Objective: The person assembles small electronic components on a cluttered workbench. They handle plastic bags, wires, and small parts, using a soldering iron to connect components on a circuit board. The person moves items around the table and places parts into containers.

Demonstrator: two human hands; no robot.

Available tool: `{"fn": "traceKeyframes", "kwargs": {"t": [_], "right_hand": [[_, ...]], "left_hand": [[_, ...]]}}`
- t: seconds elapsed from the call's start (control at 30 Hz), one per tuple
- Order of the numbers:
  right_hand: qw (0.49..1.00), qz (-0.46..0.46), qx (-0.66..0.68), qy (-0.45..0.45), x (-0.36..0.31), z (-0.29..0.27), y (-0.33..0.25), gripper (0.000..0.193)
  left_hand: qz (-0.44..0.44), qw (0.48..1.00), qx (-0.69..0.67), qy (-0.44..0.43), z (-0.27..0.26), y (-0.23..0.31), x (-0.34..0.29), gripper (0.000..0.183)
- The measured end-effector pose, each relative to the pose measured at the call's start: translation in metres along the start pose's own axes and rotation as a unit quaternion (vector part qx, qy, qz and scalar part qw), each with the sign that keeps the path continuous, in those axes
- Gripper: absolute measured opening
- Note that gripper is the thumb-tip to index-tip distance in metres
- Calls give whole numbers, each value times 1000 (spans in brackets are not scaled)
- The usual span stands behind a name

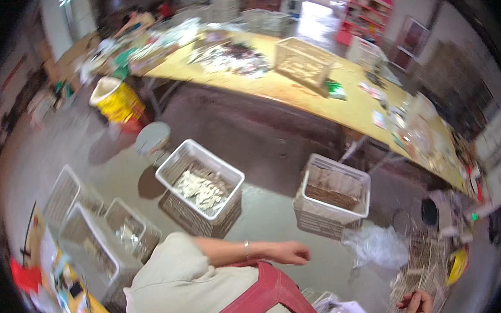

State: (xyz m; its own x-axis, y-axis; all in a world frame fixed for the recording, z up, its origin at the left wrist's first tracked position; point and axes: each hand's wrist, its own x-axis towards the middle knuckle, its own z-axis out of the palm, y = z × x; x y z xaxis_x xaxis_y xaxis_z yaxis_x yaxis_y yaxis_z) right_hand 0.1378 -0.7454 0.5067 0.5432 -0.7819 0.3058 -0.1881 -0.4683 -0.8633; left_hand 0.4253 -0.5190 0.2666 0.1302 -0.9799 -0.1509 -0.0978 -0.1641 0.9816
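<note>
My left arm, with a band on its wrist, crosses in front of my body. Its left hand hangs over the grey floor with fingers curled in, and no object shows in it. At the lower right edge my right hand has its fingers bent together. It is partly cut off, so whatever it might hold cannot be made out. Nearest to it is a heap of thin brown sticks. A clear plastic bag lies between my two hands, on the floor.
A white crate with pale pieces and another crate with brown ones stand ahead. More crates sit at left. Beyond are a round stool, a yellow sack and a long yellow table. A person is far back.
</note>
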Motion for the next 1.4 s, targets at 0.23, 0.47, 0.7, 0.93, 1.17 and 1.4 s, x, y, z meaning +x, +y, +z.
{"fn": "traceKeyframes", "kwargs": {"t": [0.23, 0.47, 0.7, 0.93, 1.17, 1.4], "right_hand": [[989, -34, 22, -139, 128, 115, 6, 19], [957, -139, -55, -249, 232, 169, 21, 22], [947, -157, 16, -279, 323, 173, 78, 16], [940, -112, 102, -305, 385, 190, 128, 16], [856, 77, 177, -479, 343, 343, 166, 14], [774, -278, -15, -568, 297, 418, 199, 15]], "left_hand": [[435, 872, -39, -221, -44, 210, 76, 25], [523, 758, -187, -341, -15, 329, 135, 38], [536, 764, -205, -296, 2, 346, 227, 39], [543, 770, -215, -257, 12, 360, 282, 39], [499, 801, -245, -221, -4, 339, 287, 40], [421, 860, -257, -135, -60, 308, 268, 40]]}}
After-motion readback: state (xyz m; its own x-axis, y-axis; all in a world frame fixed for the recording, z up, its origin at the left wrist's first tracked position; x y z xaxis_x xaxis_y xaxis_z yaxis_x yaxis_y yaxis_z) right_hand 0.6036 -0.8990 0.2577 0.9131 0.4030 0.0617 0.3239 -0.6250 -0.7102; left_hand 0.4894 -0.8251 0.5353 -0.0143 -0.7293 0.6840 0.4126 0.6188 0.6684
